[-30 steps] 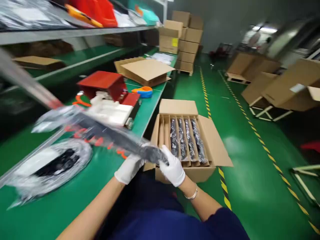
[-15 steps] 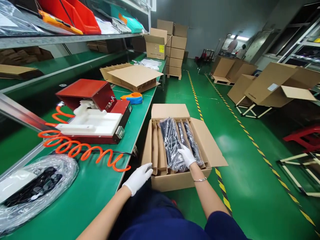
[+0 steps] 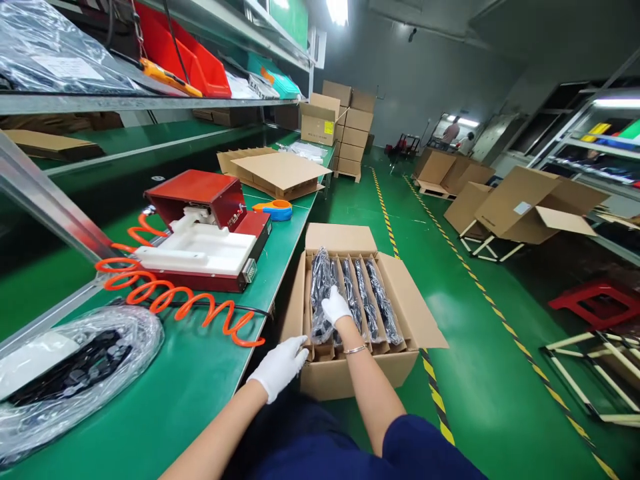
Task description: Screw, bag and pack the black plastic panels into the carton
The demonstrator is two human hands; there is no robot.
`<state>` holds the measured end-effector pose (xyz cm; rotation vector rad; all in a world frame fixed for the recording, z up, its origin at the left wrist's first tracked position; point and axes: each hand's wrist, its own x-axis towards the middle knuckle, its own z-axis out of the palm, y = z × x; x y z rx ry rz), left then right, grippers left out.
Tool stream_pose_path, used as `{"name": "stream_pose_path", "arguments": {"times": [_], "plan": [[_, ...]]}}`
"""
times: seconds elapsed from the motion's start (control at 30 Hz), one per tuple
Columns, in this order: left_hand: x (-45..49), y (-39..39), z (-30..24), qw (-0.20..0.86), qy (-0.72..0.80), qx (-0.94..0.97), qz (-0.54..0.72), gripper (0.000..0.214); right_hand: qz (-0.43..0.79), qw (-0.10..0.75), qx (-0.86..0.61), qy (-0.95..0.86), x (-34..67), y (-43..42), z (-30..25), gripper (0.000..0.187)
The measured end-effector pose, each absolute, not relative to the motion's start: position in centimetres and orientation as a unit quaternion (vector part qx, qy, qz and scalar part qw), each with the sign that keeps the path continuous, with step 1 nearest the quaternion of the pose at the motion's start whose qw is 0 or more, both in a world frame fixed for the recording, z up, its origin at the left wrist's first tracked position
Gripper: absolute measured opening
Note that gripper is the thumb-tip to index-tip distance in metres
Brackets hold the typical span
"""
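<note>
An open cardboard box (image 3: 350, 380) stands on the floor beside the bench, split by upright cardboard dividers. Several black items in clear plastic bags, their exact kind hidden by the wrapping, stand in its slots. My right hand (image 3: 336, 307), in a white glove, is closed on one bagged black item (image 3: 321, 277) at the left side of the box; this item sticks up above the others. My left hand (image 3: 280, 367), gloved too, is at the box's near left corner with its fingertips closed on the edge there.
On the green bench (image 3: 200, 373) to my left are a red machine (image 3: 200, 227), a coiled orange hose (image 3: 173, 297), a plastic-wrapped bundle (image 3: 85, 373), a tape dispenser (image 3: 275, 210) and cardboard dividers (image 3: 280, 170). Cartons (image 3: 355, 137) are stacked behind. A red stool (image 3: 595, 300) stands right.
My right hand has moved left across the box, and the bagged item now stands at the left side. More bagged items show in the slots. The left hand stays at the corner; the view has tilted up.
</note>
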<state>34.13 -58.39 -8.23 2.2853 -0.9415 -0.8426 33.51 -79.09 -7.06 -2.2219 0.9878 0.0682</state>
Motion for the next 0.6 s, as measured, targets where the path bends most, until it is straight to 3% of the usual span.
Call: {"name": "stream_pose_path", "arguments": {"times": [0.23,0.43,0.6], "plan": [[34.0,-58.4,-6.8,0.26,-0.358,0.846,-0.297,0.057,0.082,0.26,-0.866,0.419,31.9,-79.1,-7.8,0.041],[34.0,-58.2,-6.8,0.301,-0.351,0.839,-0.287,0.052,0.051,0.192,-0.896,0.397,33.2,-74.8,-9.3,0.046],[34.7,-58.3,-7.1,0.375,-0.318,0.824,-0.283,0.06,0.053,0.238,-0.912,0.33,32.1,-74.4,-9.2,0.037]]}}
